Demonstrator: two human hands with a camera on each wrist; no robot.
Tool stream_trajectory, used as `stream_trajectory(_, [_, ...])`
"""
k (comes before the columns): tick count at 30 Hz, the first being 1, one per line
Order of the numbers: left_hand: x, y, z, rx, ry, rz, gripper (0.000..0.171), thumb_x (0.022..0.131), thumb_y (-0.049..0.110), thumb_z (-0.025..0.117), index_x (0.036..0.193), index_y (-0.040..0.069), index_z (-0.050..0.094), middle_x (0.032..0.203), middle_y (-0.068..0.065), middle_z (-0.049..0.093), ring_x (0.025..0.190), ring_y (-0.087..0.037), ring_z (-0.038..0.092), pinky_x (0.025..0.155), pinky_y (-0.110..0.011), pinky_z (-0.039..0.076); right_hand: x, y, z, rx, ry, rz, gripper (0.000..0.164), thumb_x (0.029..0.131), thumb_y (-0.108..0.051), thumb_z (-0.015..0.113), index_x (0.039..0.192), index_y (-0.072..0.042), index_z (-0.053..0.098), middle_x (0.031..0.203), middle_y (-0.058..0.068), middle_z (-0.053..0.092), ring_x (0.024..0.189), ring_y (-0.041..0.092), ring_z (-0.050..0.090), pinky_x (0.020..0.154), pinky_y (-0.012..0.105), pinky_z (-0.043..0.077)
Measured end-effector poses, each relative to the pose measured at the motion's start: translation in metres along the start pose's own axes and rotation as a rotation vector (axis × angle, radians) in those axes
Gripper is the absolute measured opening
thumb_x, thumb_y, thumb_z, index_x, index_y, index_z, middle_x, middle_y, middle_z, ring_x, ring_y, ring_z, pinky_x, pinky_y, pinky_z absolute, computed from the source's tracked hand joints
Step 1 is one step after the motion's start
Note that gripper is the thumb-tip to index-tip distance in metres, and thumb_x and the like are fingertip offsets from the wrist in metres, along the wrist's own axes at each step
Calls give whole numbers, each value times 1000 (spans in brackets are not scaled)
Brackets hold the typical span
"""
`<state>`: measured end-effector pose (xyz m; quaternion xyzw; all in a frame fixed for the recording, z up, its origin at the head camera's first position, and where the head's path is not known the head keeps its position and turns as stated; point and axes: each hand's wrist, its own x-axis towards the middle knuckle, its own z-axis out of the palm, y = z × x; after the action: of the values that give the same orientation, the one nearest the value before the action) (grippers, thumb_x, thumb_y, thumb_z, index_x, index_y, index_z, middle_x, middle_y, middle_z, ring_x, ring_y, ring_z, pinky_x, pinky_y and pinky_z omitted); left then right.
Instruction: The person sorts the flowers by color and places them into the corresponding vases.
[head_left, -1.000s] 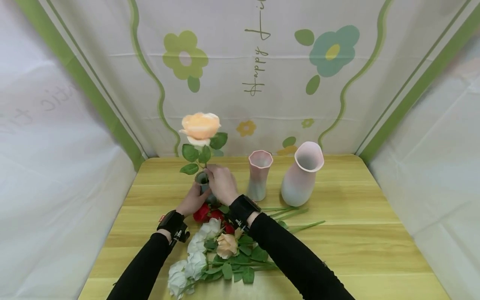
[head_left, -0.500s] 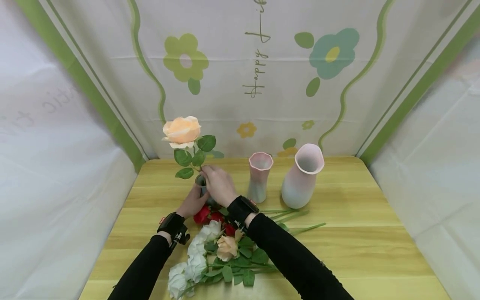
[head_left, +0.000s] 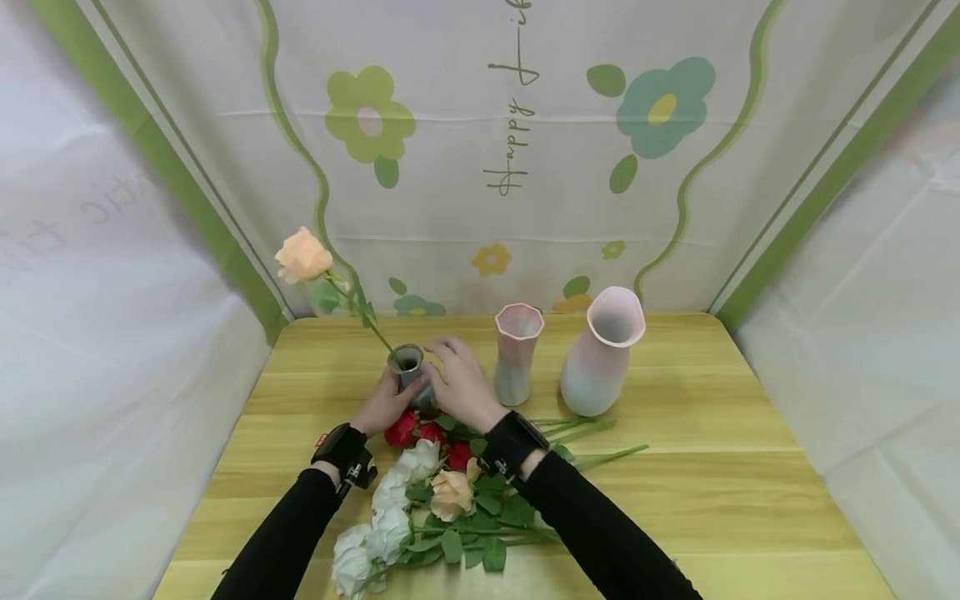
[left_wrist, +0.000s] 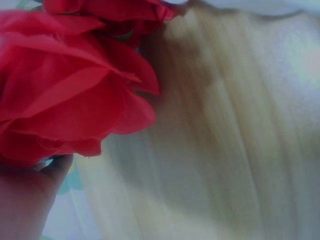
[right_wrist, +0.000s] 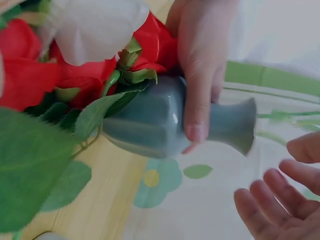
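My left hand (head_left: 385, 405) grips the small grey-blue vase (right_wrist: 150, 120) around its neck, thumb across the front. A peach rose (head_left: 303, 255) stands in the vase, leaning far to the left with its stem in the mouth. Beside the vase, my right hand (head_left: 467, 388) is off the stem, its fingers spread and loosely bent, holding nothing. In the right wrist view, those fingers (right_wrist: 272, 197) are apart from the flared rim. Red roses (left_wrist: 75, 90) lie against the vase's near side and fill much of the left wrist view.
White roses (head_left: 390, 533) and another peach rose (head_left: 452, 495) lie in front, their green stems (head_left: 611, 458) pointing right. A pink-and-grey fluted vase (head_left: 516, 362) and a larger pink-white vase (head_left: 597, 367) stand to the right. A printed cloth (head_left: 450, 200) hangs behind the table.
The peach rose has tipped left and been let go by my right hand, which has drawn back slightly to the right. My left hand stays on the vase.
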<state>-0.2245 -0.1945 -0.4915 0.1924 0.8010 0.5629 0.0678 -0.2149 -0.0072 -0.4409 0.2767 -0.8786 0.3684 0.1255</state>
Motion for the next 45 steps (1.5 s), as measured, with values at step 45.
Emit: stream_trajectory(45, [6, -37, 2, 22, 33, -47, 63, 103, 32, 54, 151, 7, 22, 152, -25, 25, 140, -41, 27, 111, -58, 24, -162, 89, -113, -286, -448, -156, 6, 90, -11, 73, 93, -15, 73, 90, -5, 61, 78, 6, 58, 64, 23, 51])
